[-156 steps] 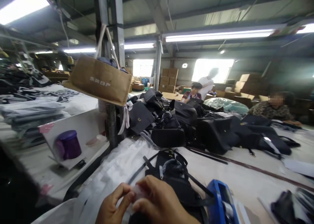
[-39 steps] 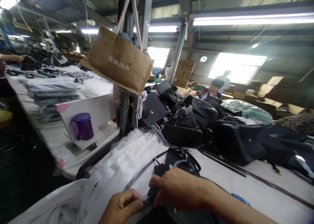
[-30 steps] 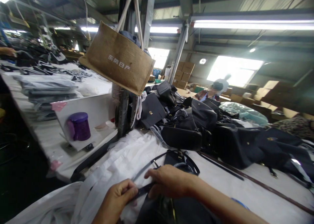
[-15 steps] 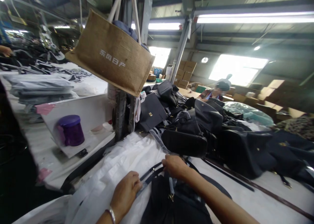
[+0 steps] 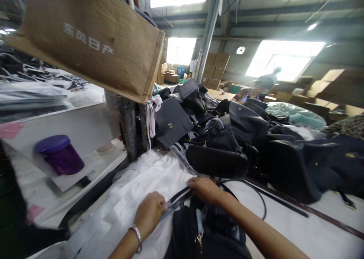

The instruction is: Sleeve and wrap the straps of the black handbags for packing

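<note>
A black bag (image 5: 212,232) with gold-coloured hardware lies at the table's near side, just below my hands. My left hand (image 5: 150,213), with a silver bracelet at the wrist, is closed around the end of a black strap (image 5: 179,196). Farther along that strap, my right hand (image 5: 205,190) pinches it above the bag. A strip of plastic film seems to cling to the strap by my left fingers. White wrapping sheets (image 5: 131,187) are heaped beside and under my left hand.
Black bags (image 5: 217,162) are piled beyond my hands and to the right. A brown tote (image 5: 93,43) hangs from the post at upper left. A purple lidded jar (image 5: 61,155) stands on the left table. Behind the pile is another person (image 5: 258,90).
The view has swung so the tote looks larger and farther left. Both hands keep hold of the strap, and my left hand has shifted slightly closer to the right one.
</note>
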Demonstrator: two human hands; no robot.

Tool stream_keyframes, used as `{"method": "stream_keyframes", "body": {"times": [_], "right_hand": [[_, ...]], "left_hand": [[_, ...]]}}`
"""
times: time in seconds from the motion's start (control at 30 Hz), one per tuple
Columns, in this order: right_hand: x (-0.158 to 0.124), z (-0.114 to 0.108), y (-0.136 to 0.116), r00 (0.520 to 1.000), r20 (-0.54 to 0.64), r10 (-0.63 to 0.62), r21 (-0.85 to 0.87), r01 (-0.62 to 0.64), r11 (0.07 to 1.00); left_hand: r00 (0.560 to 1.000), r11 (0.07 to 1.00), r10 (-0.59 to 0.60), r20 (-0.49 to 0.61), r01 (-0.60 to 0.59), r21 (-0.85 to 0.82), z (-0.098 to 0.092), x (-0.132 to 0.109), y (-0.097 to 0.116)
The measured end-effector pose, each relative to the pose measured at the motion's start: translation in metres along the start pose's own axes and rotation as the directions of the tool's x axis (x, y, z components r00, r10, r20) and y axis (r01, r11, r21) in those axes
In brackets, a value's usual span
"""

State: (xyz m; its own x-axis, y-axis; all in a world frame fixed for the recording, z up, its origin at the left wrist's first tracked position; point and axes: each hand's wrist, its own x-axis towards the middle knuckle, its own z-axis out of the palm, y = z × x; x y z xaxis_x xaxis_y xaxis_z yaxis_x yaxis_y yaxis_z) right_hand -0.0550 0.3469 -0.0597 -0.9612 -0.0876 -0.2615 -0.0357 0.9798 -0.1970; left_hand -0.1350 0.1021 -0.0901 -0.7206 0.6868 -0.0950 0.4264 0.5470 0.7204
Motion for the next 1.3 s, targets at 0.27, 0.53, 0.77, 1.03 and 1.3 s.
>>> {"method": "stream_keyframes", "body": {"times": [0.27,0.53,0.77,1.03,1.3], "right_hand": [[-0.007,0.001,0.009,0.994,-0.098,0.04,0.067,-0.034,0.997],[-0.067,-0.056,-0.036,0.967,-0.244,0.067,0.274,0.002,0.962],[-0.131,-0.126,-0.126,0.944,-0.289,-0.158,0.042,0.177,0.983],[-0.17,-0.15,-0.213,0.768,-0.578,-0.275,-0.03,0.317,0.948],[-0.15,-0.139,-0.22,0.772,-0.611,-0.175,-0.088,0.154,0.984]], "left_hand": [[0.998,0.973,-0.048,-0.028,0.041,-0.226,0.003,0.002,-0.001],[0.99,0.762,-0.142,0.017,0.12,-0.636,-0.032,-0.05,0.021],[0.959,0.574,-0.107,0.262,0.275,-0.771,-0.083,-0.149,0.061],[0.991,0.619,-0.065,0.119,0.134,-0.774,-0.146,-0.252,0.096],[0.999,0.697,0.002,0.037,0.025,-0.717,-0.143,-0.262,0.128]]}}
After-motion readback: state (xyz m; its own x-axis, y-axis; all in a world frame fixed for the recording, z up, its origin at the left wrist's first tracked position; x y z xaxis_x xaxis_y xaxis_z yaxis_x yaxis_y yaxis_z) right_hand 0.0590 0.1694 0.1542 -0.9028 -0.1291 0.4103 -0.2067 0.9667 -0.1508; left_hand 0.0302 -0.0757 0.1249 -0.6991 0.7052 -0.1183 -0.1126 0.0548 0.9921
